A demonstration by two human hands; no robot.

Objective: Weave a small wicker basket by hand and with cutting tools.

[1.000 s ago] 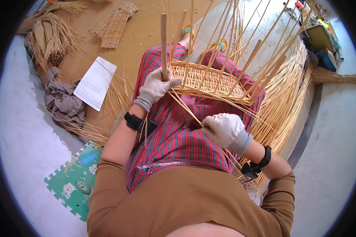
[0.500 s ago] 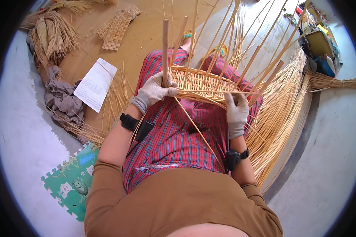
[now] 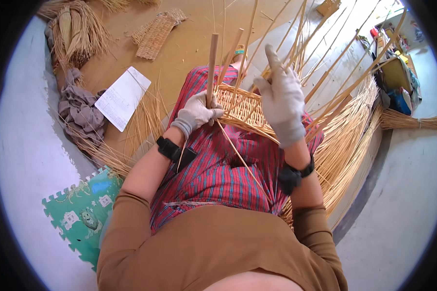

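A wicker basket (image 3: pixel 238 104) lies across my lap on red plaid trousers (image 3: pixel 232 172), with long thin stakes and thicker wooden posts (image 3: pixel 212 58) rising from it. My gloved left hand (image 3: pixel 201 110) is closed round its near left corner, at the foot of a post. A loose cane (image 3: pixel 238 155) hangs from there over my lap. My gloved right hand (image 3: pixel 280 99) is raised in front of the basket's right half, index finger stretched upward and thumb apart, among the stakes; whether it touches one is unclear.
Long cane bundles (image 3: pixel 344 155) lie at the right, beside a cluttered pile (image 3: pixel 398 82). At the left are a straw bundle (image 3: pixel 77 39), grey cloth (image 3: pixel 80 109), a white sheet (image 3: pixel 123 97) and a green foam mat (image 3: pixel 80 216). Small woven panels (image 3: pixel 153 41) lie at the back.
My right hand has risen from low over my lap, past the basket's near rim, up among the stakes, its index finger now extended. My left hand still grips the same corner.
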